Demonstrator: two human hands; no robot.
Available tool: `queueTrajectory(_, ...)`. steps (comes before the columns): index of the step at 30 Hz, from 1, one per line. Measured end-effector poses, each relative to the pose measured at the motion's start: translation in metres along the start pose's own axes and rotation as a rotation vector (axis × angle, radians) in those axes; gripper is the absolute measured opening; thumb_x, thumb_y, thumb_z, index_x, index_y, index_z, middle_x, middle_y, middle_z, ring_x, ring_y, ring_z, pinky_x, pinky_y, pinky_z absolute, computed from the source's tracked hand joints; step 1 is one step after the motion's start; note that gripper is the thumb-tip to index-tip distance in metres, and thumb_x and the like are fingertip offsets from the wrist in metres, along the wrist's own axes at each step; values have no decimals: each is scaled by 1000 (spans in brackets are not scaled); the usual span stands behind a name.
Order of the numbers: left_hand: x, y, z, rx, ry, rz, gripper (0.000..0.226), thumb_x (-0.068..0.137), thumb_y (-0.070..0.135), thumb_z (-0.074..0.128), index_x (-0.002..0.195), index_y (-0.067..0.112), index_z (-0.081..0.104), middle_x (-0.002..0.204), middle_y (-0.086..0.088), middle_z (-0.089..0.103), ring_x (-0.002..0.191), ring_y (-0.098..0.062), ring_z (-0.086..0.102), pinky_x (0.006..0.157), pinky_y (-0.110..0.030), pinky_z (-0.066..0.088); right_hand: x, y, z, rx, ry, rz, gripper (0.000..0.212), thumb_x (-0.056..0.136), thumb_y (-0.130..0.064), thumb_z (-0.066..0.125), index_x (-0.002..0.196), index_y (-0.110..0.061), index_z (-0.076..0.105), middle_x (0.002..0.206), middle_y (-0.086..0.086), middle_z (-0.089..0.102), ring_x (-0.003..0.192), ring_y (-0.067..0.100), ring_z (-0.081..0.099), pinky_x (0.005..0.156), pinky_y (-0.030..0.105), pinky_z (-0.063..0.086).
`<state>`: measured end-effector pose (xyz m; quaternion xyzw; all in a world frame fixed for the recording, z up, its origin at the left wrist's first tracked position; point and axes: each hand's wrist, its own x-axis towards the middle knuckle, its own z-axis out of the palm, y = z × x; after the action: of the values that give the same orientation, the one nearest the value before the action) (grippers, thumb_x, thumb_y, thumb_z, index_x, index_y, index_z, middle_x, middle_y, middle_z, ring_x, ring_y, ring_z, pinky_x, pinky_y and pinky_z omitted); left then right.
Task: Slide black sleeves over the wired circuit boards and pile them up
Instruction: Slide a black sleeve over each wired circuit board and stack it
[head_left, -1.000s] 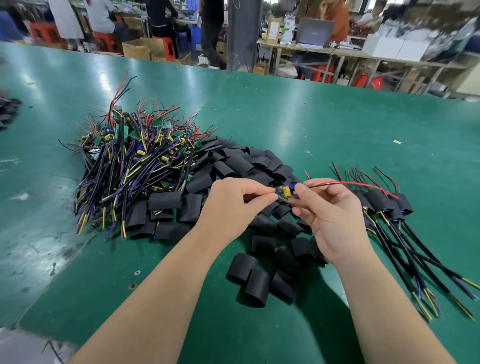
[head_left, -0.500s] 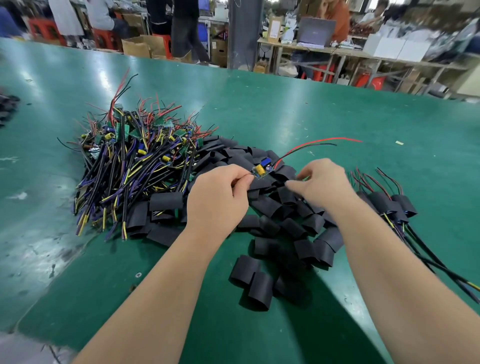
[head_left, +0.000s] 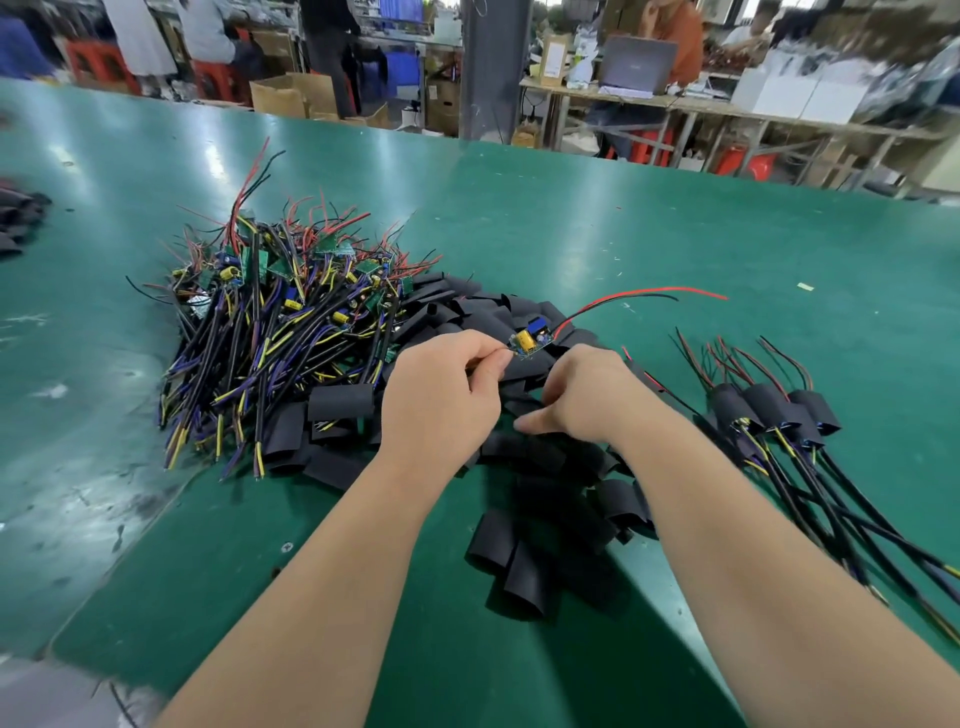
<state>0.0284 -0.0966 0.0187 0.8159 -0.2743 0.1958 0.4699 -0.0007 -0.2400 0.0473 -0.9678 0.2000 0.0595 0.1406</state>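
Observation:
My left hand pinches the near end of a small circuit board with a yellow capacitor; its red and black wires trail off to the right. My right hand reaches down into the heap of loose black sleeves, fingers curled among them; whether it grips one is hidden. A tangled pile of bare wired boards lies to the left. Several sleeved boards lie piled on the right, their cables running toward me.
The green table stretches far ahead. More black sleeves lie at the far left edge. Behind the table are people, red stools, cardboard boxes, a pillar and a bench with a laptop.
My right hand let go of the board and dropped into the sleeve heap. The left hand now holds the board alone, and its red and black wires swung up and to the right.

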Motion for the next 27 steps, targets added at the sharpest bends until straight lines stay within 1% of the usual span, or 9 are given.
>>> queueTrajectory(3, -1, 0, 0, 3, -11, 14, 10, 88, 15, 64, 83, 14, 72, 73, 7, 68, 66, -13, 61, 65, -32, 51, 3, -9, 1, -82, -31, 27, 40, 74, -41, 78, 90, -7, 62, 66, 1, 47, 84, 22, 52, 62, 23, 43)
queueTrajectory(6, 0, -2, -1, -3, -13, 17, 10, 87, 14, 64, 81, 14, 72, 70, 8, 66, 64, -12, 60, 63, -29, 50, -4, -6, 0, 6, 27, 25, 36, 75, -34, 74, 75, -6, 52, 63, 4, 43, 70, 23, 46, 46, 23, 31)
queueTrajectory(8, 0, -2, -1, -8, -8, 22, 10, 86, 13, 65, 79, 15, 71, 67, 11, 64, 60, -8, 57, 61, -26, 48, -11, 7, -1, 89, 138, -28, 34, 73, -32, 71, 69, -3, 55, 60, 7, 44, 63, 23, 41, 46, 23, 29)
queueTrajectory(11, 2, -2, -1, -4, -14, 37, 12, 86, 12, 65, 75, 14, 70, 64, 10, 64, 57, -7, 56, 58, -27, 48, -24, 35, -5, 348, 304, -80, 18, 70, -29, 69, 72, -11, 68, 57, 0, 56, 57, 14, 46, 54, 24, 40)
queueTrajectory(14, 2, -1, -2, -15, -29, 45, 13, 87, 11, 65, 75, 13, 71, 65, 9, 66, 59, -10, 59, 59, -30, 50, -35, 59, -6, 870, 429, -37, 6, 76, -19, 72, 76, -14, 69, 64, -7, 66, 62, 6, 56, 60, 17, 44)
queueTrajectory(17, 1, 0, -3, -38, -51, 36, 12, 87, 10, 64, 78, 13, 72, 66, 11, 65, 59, -3, 58, 59, -23, 49, -44, 70, -3, 1882, 294, 125, 13, 89, -13, 61, 92, -1, 61, 80, 10, 72, 78, 19, 71, 64, 21, 53)
queueTrajectory(19, 0, 1, -4, -63, -72, 29, 12, 87, 10, 64, 80, 14, 73, 66, 14, 65, 60, 1, 57, 58, -11, 43, -52, 73, -1, 2286, 223, 198, 21, 91, -17, 58, 95, 3, 58, 85, 15, 73, 82, 20, 73, 63, 20, 55)
queueTrajectory(22, -1, 3, -5, -91, -97, 38, 12, 87, 9, 64, 80, 13, 73, 67, 13, 66, 61, 5, 56, 56, -4, 36, -59, 74, 2, 2530, 235, 184, 33, 78, -15, 66, 102, 6, 58, 94, 21, 72, 84, 20, 73, 61, 20, 55)
queueTrajectory(27, -2, 4, -4, -105, -127, 37, 12, 87, 10, 64, 80, 15, 73, 69, 12, 68, 59, -2, 57, 55, -7, 37, -61, 67, 0, 2655, 219, 121, 41, 65, -13, 69, 99, 7, 60, 97, 20, 72, 84, 22, 73, 59, 22, 56)
